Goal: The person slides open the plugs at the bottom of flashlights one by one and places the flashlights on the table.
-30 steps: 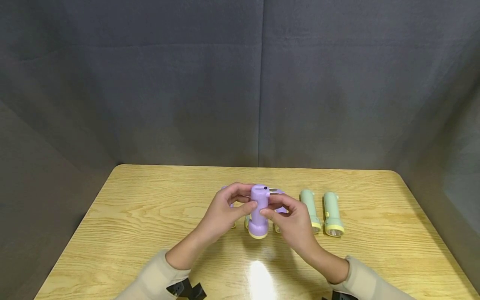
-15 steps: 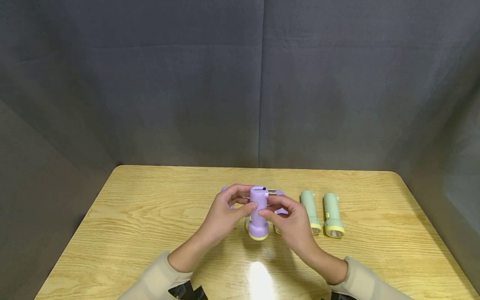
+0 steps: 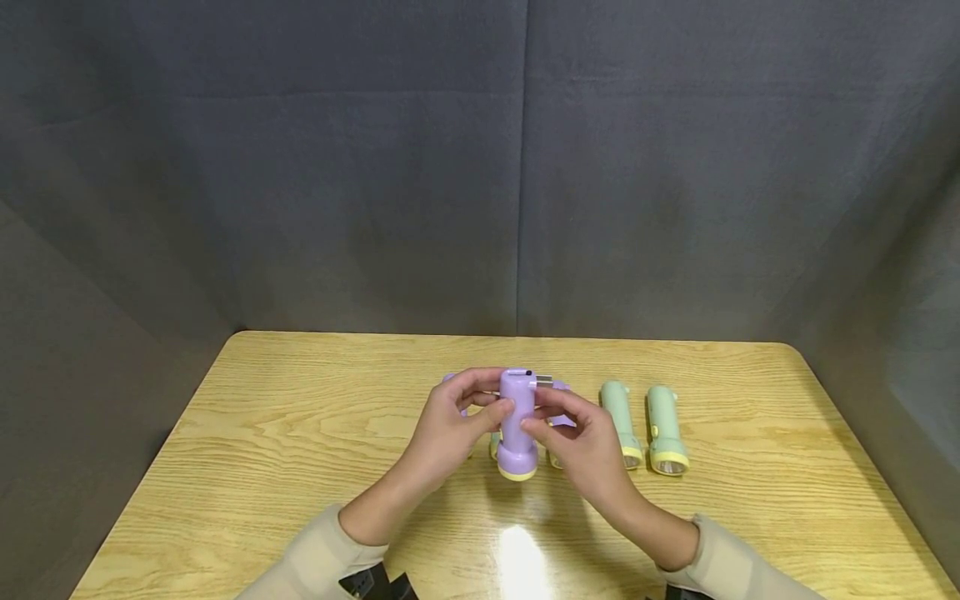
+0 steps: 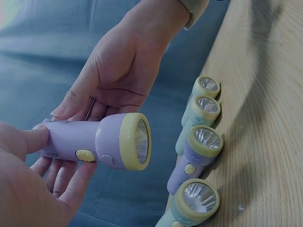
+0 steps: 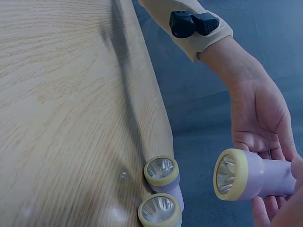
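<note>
Both hands hold a purple flashlight (image 3: 517, 425) with a yellow rim, raised over the table with its lens end down. The left hand (image 3: 446, 423) pinches its body from the left, thumb in front and fingers behind. From the other side the right hand (image 3: 588, 446) has thumb and fingers on the body. Metal prongs (image 3: 544, 382) stick out sideways at the tail, to the right. In the left wrist view a yellow switch (image 4: 85, 155) and the clear lens (image 4: 142, 141) show. Its lens end also faces the right wrist camera.
Behind the hands, several flashlights lie in a row on the wooden table (image 3: 300, 433). Two green flashlights (image 3: 666, 429) are at the right. A purple flashlight (image 4: 189, 163) and others are partly hidden by the hands in the head view. A dark curtain (image 3: 375, 208) surrounds the table.
The purple flashlight has turned very slightly, and its metal prongs look a little shorter in the head view. Both hands stay in nearly the same place, still holding it.
</note>
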Demonstrator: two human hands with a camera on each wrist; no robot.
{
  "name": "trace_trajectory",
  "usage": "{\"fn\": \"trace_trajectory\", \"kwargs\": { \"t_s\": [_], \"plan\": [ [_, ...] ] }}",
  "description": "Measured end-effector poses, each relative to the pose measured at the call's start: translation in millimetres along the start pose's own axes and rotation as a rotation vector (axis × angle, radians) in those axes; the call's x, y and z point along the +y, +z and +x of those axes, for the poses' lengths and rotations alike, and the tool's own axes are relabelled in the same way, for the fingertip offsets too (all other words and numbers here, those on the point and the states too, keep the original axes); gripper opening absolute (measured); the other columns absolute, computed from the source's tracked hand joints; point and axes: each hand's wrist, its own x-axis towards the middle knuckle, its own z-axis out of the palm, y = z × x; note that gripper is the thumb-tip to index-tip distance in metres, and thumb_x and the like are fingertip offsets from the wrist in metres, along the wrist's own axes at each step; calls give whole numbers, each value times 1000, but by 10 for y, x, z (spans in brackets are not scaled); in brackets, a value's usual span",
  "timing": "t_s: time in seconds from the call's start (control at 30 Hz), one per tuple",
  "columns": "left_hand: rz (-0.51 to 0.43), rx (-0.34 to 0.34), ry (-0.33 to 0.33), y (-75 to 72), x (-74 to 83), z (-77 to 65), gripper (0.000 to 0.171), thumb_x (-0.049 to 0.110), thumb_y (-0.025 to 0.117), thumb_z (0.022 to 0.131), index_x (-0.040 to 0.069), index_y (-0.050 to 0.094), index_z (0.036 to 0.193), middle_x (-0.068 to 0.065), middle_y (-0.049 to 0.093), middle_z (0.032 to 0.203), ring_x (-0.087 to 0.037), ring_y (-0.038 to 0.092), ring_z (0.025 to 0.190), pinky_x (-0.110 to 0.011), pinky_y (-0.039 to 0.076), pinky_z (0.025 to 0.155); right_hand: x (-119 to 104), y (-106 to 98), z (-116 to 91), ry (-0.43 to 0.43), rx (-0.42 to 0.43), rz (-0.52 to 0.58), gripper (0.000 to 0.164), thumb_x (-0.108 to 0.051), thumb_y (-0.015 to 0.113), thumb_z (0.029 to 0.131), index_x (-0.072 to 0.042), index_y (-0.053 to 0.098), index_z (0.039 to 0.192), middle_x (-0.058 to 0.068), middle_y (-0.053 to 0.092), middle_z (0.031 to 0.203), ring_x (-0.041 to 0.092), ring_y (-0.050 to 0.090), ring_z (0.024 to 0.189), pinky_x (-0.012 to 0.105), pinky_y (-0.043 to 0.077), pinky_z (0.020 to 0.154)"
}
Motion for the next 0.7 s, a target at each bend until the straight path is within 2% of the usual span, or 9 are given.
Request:
{"fn": "trace_trajectory", "kwargs": {
  "t_s": [0.17,0.33,0.5,0.7],
  "plan": [
    [2,13,-5,6,1,10,35,8,69,97,-1,63,131,-15,64,123,-18,63,98,-35,61,82,27,-19,-51,-66,-27,27,44,8,76,86,6,63,128,20,67,120,14,67,102,28,60,81],
    [-25,45,-44,13,13,19,35,10,69,98,1,64,131,-14,66,120,-17,64,97,-37,61,81,55,-41,-133,-139,-82,64,54,11,76,85,3,59,135,20,62,131,19,66,111,35,59,87],
    [-43,62,-72,16,24,28,34,9,67,99,1,64,132,-15,65,120,-19,66,98,-39,61,80,80,-68,-183,-243,-138,24,65,12,77,82,1,55,142,21,58,137,18,63,118,36,58,90],
    [-33,80,-98,23,34,48,36,10,66,100,0,62,134,-16,65,123,-22,67,101,-39,61,79,127,-72,-235,-325,-210,-32,87,10,85,72,3,46,149,21,43,155,17,52,134,34,57,94]
  ]
}}
